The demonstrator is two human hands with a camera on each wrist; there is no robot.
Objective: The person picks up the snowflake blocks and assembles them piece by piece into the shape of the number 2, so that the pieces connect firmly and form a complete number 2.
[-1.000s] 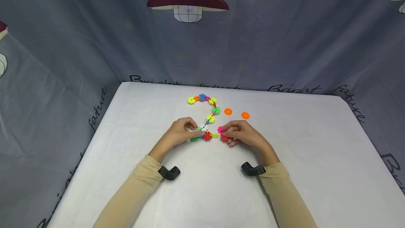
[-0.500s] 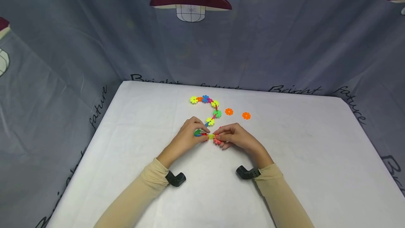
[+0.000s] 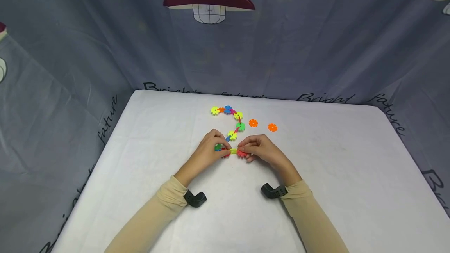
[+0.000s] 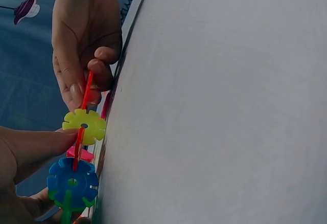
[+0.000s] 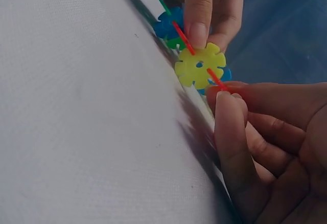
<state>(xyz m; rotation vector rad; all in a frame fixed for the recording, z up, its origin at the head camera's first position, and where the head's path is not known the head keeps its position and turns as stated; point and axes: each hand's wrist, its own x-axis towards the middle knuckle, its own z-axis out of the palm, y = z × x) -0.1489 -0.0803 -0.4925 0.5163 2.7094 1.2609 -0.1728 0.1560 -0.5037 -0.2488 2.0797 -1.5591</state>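
Note:
A curved chain of notched plastic snowflake discs lies on the table, its yellow end disc (image 3: 215, 110) farthest away. My left hand (image 3: 211, 149) pinches the chain near its close end, thumb at a red disc (image 4: 78, 150) beside a yellow-green disc (image 5: 200, 65). A blue disc (image 4: 72, 183) and green one sit under that hand. My right hand (image 3: 261, 149) pinches another red disc (image 3: 241, 154) between thumb and fingers. In both wrist views its edge meets a notch of the yellow-green disc, on the side opposite the left hand's red one. The fingers hide part of the chain.
Two loose orange discs, one nearer (image 3: 253, 123) and one farther right (image 3: 272, 127), lie to the right of the chain. A green disc (image 3: 240, 127) and a yellow disc (image 3: 232, 135) of the chain lie just beyond the hands. Grey cloth (image 3: 281, 50) hangs behind the white table (image 3: 351, 167).
The right hand has moved left, bringing its red disc up to the yellow-green disc. My left hand has shifted right along the chain, and the chain's near part has turned slightly.

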